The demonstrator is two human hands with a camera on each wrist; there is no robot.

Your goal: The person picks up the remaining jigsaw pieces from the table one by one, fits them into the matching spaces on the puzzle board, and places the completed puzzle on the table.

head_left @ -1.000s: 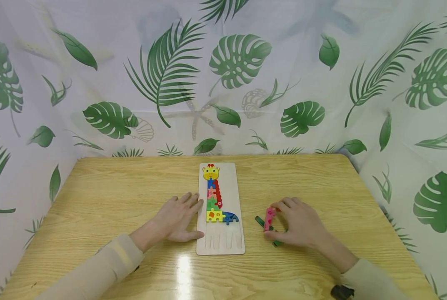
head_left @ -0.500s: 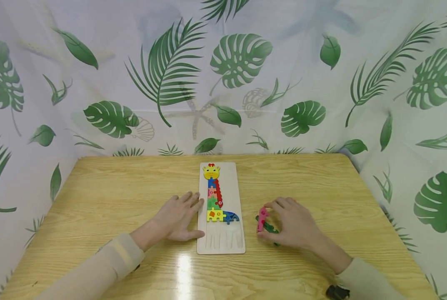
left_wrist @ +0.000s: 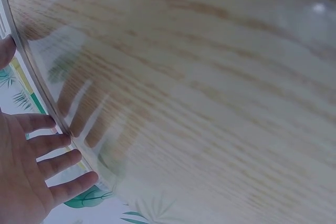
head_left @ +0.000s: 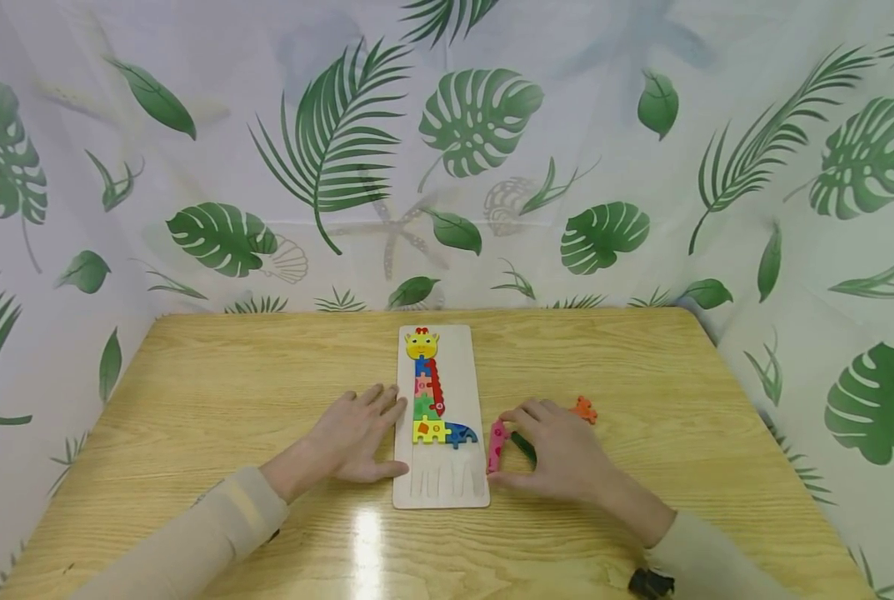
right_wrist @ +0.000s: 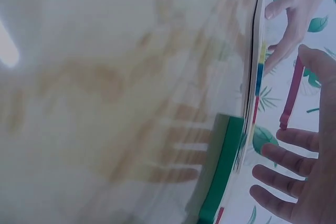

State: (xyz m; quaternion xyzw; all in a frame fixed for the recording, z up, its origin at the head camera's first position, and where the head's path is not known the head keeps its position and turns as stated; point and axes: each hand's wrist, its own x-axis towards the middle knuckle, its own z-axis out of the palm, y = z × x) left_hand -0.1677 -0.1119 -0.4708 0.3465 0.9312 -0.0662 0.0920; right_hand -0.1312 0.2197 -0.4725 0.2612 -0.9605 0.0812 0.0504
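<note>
A pale wooden puzzle board (head_left: 457, 367) lies on the table, partly filled with giraffe pieces: a yellow head (head_left: 422, 345), a coloured neck, a red mane and a blue rump piece (head_left: 461, 434). Its leg recesses at the near end are bare. My left hand (head_left: 352, 437) rests at the board's left edge, fingers spread and straight. Between thumb and forefinger my right hand (head_left: 559, 454) pinches a pink puzzle piece (head_left: 496, 447), held just off the board's right edge. Beneath that hand a green puzzle piece (head_left: 523, 447) lies on the table, partly hidden; its long side shows in the right wrist view.
An orange puzzle piece (head_left: 585, 409) lies on the table beyond the right hand. Behind the wooden table (head_left: 267, 358) hangs a white leaf-print cloth (head_left: 387, 167), which also encloses both sides. A bright light reflection sits at the table's near part.
My right hand has moved left with the pink puzzle piece, over the green piece and up to the board's edge. The orange piece has come into sight. My left hand stays put.
</note>
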